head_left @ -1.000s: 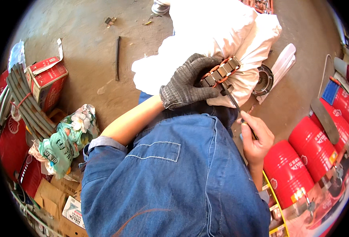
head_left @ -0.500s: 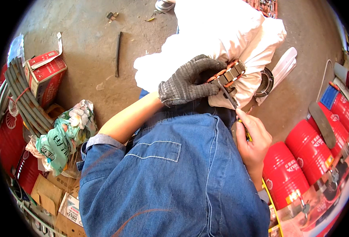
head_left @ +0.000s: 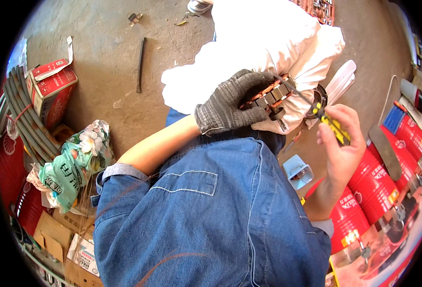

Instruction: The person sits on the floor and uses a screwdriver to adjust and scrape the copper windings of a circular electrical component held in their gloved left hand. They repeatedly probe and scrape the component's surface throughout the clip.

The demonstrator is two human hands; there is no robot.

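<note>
The gloved left hand [head_left: 230, 103] gripped a copper-wound stator [head_left: 269, 95] at twelve o'clock, the bare right hand's [head_left: 340, 143] fingers pinched a yellow-handled tool [head_left: 333, 125], with red cans [head_left: 364, 191] at four o'clock and white cloth [head_left: 268, 43] behind.

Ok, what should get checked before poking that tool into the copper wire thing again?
1. Gloved left hand wraps the copper-wound motor core: ok.
2. Right hand grips the yellow-and-black tool: ok.
3. Tool tip touching the core: cannot tell, the thin shaft blurs near the windings.
4. Right hand bare while the left wears a glove: not ok.
5. White cloth lies under the core: ok.
6. Small clear cup sits apart, below the hands: ok.
</note>
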